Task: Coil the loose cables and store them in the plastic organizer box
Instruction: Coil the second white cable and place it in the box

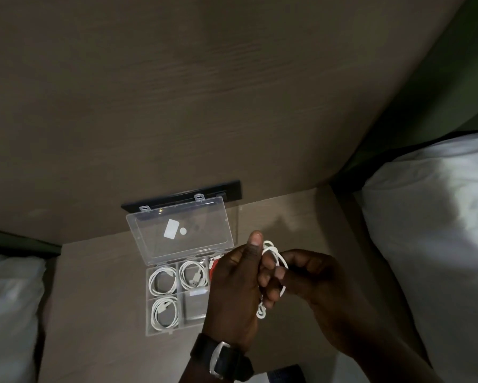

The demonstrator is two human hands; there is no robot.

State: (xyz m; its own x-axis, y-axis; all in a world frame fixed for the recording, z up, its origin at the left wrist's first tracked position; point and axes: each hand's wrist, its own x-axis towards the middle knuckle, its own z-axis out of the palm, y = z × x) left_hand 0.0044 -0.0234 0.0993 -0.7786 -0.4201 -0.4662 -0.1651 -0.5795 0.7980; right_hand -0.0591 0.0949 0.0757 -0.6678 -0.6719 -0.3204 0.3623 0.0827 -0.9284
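A clear plastic organizer box (148, 299) lies open on the brown nightstand, its lid (177, 230) propped up behind. Coiled white cables fill three compartments: back left (162, 280), back middle (193, 275) and front left (164, 312). Something red (213, 265) shows in the back right compartment, mostly hidden by my left hand. My left hand (233, 288), thumb up, holds a partly coiled white cable (273, 255) above the box's right side. My right hand (312, 275) pinches the same cable from the right.
The nightstand top (99, 313) stands between two beds with white bedding, at left (8, 305) and right (437, 239). A black outlet strip (182, 196) sits on the wood wall panel behind the box. My left wrist wears a dark watch (221, 360).
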